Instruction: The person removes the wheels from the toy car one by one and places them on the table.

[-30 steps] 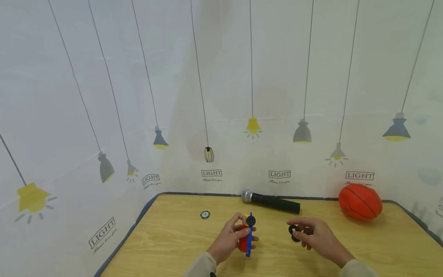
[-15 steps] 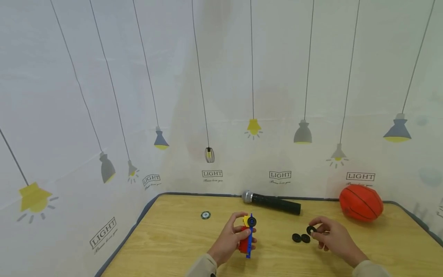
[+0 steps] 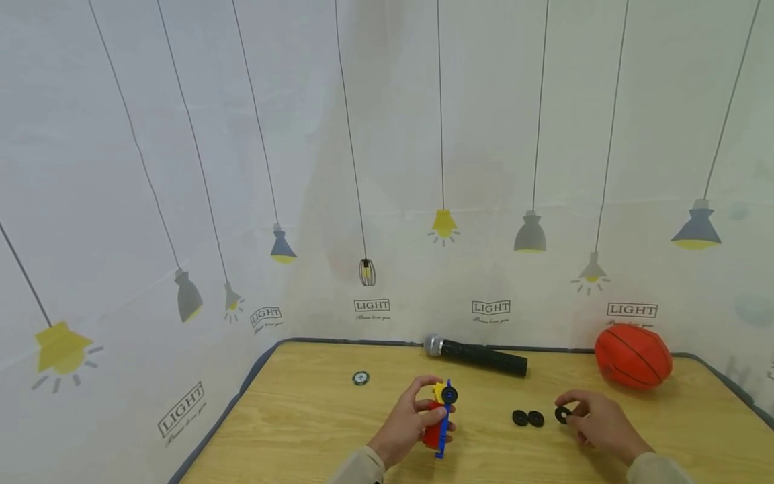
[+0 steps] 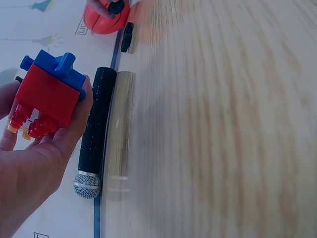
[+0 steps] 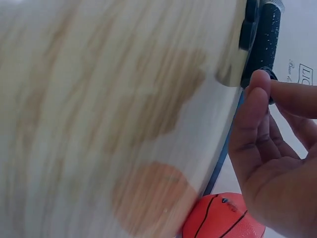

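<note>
My left hand (image 3: 404, 425) grips a toy vehicle (image 4: 49, 91) built of red, blue and yellow plastic pieces. One black wheel (image 3: 449, 394) sits on the far end of its blue base, while blue axle pegs stick out in the left wrist view. My right hand (image 3: 607, 425) pinches a small black toy wheel (image 3: 562, 415) with a pale centre between thumb and forefinger, low over the table. Two more black wheels (image 3: 520, 418) lie side by side on the wood, between the two hands. In the right wrist view the fingers mostly cover the pinched wheel.
A black microphone (image 3: 484, 357) with a silver head lies along the table's back edge. To its right a red ball with black lines (image 3: 633, 356) rests near the back corner. A round chip (image 3: 361, 378) lies left of the microphone on the wooden table (image 3: 290, 417).
My right hand has moved right with its wheel, away from the two wheels that now show on the table. My left hand still holds the toy vehicle, shifted slightly right and down.
</note>
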Motion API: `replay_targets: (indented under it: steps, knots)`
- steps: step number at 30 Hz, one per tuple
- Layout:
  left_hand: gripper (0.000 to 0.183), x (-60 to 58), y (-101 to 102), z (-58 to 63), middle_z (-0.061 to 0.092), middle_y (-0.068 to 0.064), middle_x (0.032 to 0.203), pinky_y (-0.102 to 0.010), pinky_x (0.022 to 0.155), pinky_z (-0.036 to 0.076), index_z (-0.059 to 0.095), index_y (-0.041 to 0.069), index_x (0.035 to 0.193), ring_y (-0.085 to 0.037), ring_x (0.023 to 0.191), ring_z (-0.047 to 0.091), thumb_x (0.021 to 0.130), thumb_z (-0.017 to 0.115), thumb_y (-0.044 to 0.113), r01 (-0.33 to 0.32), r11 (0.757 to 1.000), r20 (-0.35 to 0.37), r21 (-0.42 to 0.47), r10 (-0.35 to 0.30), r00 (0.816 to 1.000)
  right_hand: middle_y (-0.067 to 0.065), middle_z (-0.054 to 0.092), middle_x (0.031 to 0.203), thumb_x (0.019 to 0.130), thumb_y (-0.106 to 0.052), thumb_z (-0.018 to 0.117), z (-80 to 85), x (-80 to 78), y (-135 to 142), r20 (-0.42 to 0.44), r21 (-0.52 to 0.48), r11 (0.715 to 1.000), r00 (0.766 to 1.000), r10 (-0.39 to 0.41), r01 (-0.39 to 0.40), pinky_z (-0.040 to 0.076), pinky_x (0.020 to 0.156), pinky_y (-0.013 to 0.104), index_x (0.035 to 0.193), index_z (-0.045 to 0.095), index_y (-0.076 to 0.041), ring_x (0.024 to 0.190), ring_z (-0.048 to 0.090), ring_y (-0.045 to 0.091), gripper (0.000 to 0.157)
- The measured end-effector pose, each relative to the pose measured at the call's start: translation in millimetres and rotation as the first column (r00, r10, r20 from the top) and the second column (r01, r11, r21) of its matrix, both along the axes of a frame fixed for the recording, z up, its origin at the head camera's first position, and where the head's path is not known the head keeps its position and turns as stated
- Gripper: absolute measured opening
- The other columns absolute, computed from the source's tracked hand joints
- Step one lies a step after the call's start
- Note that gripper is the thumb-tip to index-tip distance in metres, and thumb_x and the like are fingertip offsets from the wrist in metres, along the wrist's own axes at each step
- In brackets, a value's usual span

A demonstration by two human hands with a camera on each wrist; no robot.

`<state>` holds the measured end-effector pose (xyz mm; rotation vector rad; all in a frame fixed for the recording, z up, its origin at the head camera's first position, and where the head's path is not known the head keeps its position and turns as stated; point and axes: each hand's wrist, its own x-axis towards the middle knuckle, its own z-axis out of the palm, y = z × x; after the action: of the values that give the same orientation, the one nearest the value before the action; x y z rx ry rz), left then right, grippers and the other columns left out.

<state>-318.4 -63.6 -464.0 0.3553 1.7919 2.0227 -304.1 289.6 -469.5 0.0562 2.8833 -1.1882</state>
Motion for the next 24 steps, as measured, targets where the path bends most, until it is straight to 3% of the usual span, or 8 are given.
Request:
replay_targets:
  steps: [6, 15, 24]
  knots:
    - [0.045, 0.1, 3.2, 1.7, 0.063, -0.026, 0.131, -0.05, 0.085, 0.061, 0.044, 0.022, 0.142, -0.023, 0.093, 0.074, 0.101, 0.057, 0.01, 0.006, 1.0, -0.005, 0.003, -0.006, 1.0, 0.006, 0.064, 0.075, 0.087, 0.001, 0.065, -0.3, -6.8, -0.6, 0.048, -0.037, 0.999, 0.999, -0.016, 0.018, 0.05, 0.056, 0.03, 0.109, 0.058, 0.002, 0.059, 0.06, 0.018, 0.023]
    - [0.044, 0.3, 6.6, 1.3, 0.063, -0.026, 0.131, -0.05, 0.085, 0.061, 0.045, 0.02, 0.142, -0.023, 0.093, 0.074, 0.101, 0.058, 0.01, 0.022, 1.0, -0.012, 0.008, -0.022, 1.0, 0.005, 0.062, 0.066, 0.084, 0.001, 0.067, -8.8, -13.9, -3.2, 0.04, -0.023, 0.999, 0.999, -0.03, 0.031, 0.05, 0.051, 0.027, 0.094, 0.068, -0.001, 0.053, 0.058, 0.015, 0.011]
    - [0.046, -0.3, 8.0, -0.6, 0.064, -0.026, 0.129, -0.05, 0.084, 0.061, 0.045, 0.019, 0.142, -0.024, 0.092, 0.075, 0.1, 0.059, 0.01, 0.019, 1.0, -0.005, 0.007, -0.019, 1.0, 0.005, 0.061, 0.062, 0.085, 0.002, 0.06, -12.7, -21.0, -4.8, 0.071, -0.006, 1.0, 0.997, -0.028, 0.029, 0.047, 0.05, 0.026, 0.093, 0.068, 0.0, 0.052, 0.055, 0.014, 0.011]
